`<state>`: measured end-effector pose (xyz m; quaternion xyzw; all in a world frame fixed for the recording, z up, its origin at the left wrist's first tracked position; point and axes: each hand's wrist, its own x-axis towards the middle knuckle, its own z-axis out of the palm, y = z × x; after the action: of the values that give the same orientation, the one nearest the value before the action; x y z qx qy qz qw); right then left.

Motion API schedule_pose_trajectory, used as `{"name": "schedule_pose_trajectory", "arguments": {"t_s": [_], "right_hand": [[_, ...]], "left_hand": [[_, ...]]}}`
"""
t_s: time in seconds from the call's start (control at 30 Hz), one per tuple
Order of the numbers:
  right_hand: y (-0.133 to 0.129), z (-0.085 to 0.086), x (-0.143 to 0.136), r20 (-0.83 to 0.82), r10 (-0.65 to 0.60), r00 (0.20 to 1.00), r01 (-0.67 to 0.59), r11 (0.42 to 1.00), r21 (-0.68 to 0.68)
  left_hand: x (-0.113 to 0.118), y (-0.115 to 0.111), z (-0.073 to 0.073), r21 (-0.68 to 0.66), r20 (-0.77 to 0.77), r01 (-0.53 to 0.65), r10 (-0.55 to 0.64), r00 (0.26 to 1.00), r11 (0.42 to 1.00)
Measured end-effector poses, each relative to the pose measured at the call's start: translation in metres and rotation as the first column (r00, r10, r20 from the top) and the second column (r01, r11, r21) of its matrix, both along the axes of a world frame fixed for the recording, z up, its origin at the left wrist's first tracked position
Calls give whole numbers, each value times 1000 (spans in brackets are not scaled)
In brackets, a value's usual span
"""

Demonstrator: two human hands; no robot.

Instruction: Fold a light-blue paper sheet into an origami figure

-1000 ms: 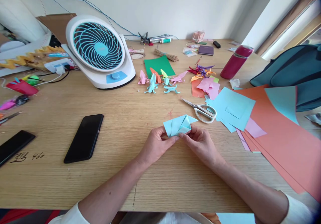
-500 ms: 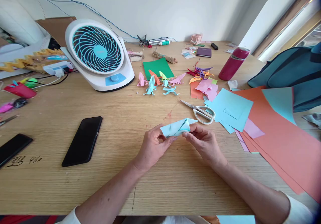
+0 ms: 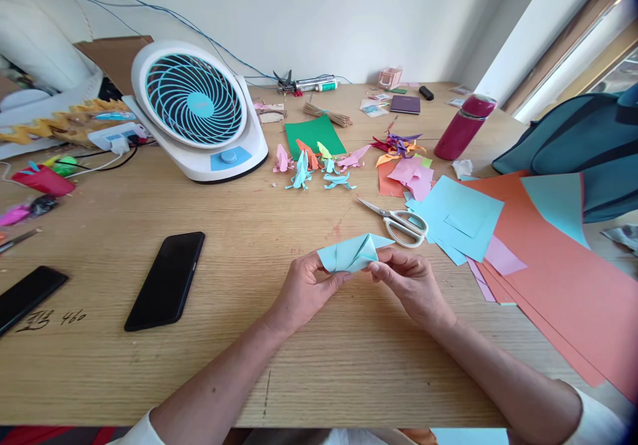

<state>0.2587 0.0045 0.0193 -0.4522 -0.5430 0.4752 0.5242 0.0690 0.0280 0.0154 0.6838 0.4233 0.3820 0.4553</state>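
Observation:
A folded light blue paper (image 3: 349,254) is held up above the wooden table, with a pointed tip toward the right. My left hand (image 3: 310,287) pinches its left part, thumb at the lower edge and fingers behind. My right hand (image 3: 409,281) grips the right end between thumb and fingers; its hidden fingertips are behind the paper. White-handled scissors (image 3: 405,227) lie just beyond my right hand. Several small folded paper figures (image 3: 301,170) stand farther back, in front of a green sheet (image 3: 319,133).
A white fan (image 3: 199,109) stands at the back left, two black phones (image 3: 165,280) lie at the left. Blue sheets (image 3: 463,212) and large orange sheets (image 3: 563,266) cover the right side. Behind them are a red bottle (image 3: 464,126) and a teal bag (image 3: 573,143).
The folded paper has tilted slightly, and the flap near its right end looks more raised. My right hand has shifted a little to the right.

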Motion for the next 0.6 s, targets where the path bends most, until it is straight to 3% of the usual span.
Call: {"name": "schedule_pose_trajectory", "arguments": {"t_s": [0.4,0.6], "right_hand": [[-2,-5,-6,6,-52,999,53,998,-31],[-3,-8,-13,-25,-64,998,63,998,-30]], "left_hand": [[9,-6,0,-198,137,82,-55,989,977],[12,-7,-2,-249,150,0,38,988,968]]}}
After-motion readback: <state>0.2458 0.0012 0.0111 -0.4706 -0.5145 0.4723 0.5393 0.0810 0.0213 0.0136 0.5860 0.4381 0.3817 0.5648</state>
